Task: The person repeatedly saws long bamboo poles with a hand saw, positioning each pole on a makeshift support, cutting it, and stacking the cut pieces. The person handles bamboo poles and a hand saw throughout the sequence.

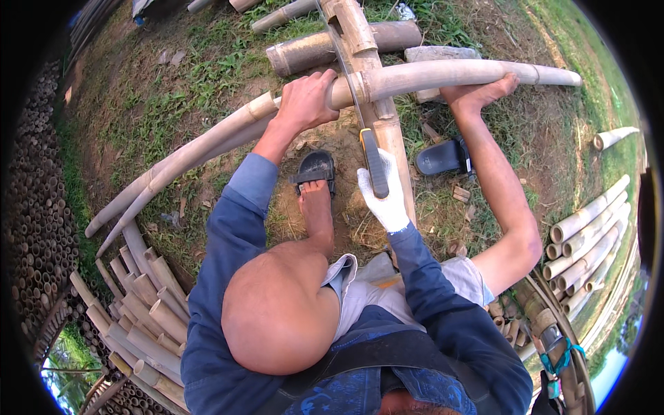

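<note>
A long pale bamboo pole [449,75] lies crosswise over an upright-running bamboo support [391,142]. My bare left hand [304,100] grips the pole just left of the support. White-gloved, my right hand [385,195] is closed round the grey and yellow handle of a hand saw [374,162]. The saw's blade crosses the pole close to my left hand; how deep it sits in the bamboo I cannot tell. My bare right foot [477,93] is against the pole's right part. To the left, a second bamboo length [228,140] runs alongside the pole.
A thick bamboo piece [304,54] lies under the support's far end, near a stone block [443,54]. An empty black sandal [438,158] lies right; my left foot wears another [317,166]. Bamboo lengths are stacked at left [155,311] and right [588,235].
</note>
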